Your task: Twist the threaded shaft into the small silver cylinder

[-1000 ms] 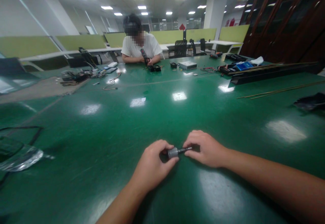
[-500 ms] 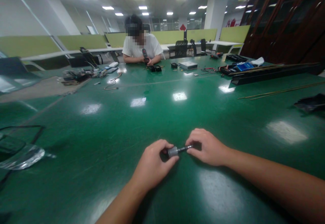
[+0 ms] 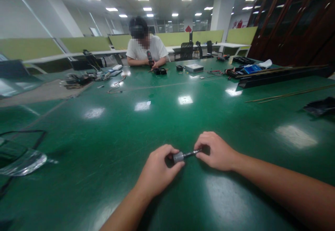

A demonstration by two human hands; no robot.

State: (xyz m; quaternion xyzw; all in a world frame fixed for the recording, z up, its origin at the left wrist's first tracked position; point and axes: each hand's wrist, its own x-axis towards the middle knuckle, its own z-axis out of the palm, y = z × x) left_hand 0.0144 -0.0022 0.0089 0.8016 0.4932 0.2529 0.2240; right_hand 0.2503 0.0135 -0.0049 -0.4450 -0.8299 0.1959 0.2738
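My left hand (image 3: 157, 170) is curled on the green table (image 3: 117, 126), its thumb and fingers pinching a small grey metal cylinder (image 3: 178, 156). A thin dark shaft (image 3: 192, 153) sticks out of that cylinder toward the right. My right hand (image 3: 217, 150) is closed on the far end of the shaft, fingers pinched around it. Both hands rest low on the table near its front edge, a few centimetres apart, with the part bridging them.
A clear plastic bag (image 3: 21, 159) and a black cable lie at the left. Long dark rails (image 3: 282, 74) and thin rods (image 3: 288, 93) run along the right. Across the table a person (image 3: 145, 47) handles a tool among small parts and boxes (image 3: 193, 67).
My right hand has slid slightly to the right along the shaft, exposing a bit more of it. My left hand and the cylinder have stayed put.
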